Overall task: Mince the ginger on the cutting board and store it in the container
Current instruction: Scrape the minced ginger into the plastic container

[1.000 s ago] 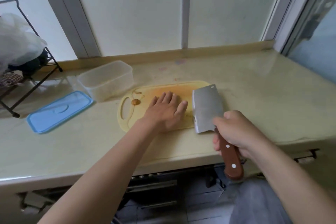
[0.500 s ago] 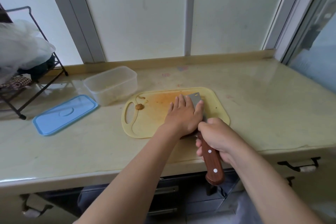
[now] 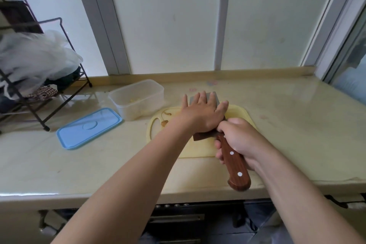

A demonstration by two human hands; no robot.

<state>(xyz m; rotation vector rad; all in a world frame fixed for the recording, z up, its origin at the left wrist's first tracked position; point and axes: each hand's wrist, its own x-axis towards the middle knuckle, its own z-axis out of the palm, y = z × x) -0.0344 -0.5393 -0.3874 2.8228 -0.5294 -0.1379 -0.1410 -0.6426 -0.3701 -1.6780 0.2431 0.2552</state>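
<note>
Pressing the cleaver (image 3: 234, 161) flat, the open left hand (image 3: 200, 117) is likely crushing what lies hidden beneath, while the right grip (image 3: 237, 140) clasps its handle. Left of that grip, a ginger scrap (image 3: 164, 123) lies on the cutting board (image 3: 198, 151).

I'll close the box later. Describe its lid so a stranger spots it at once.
Start at the beige counter under the window. Left of the yellow cutting board stands a clear container. The lid lies flat beside it, nearer you: the counter's only blue item.
</note>
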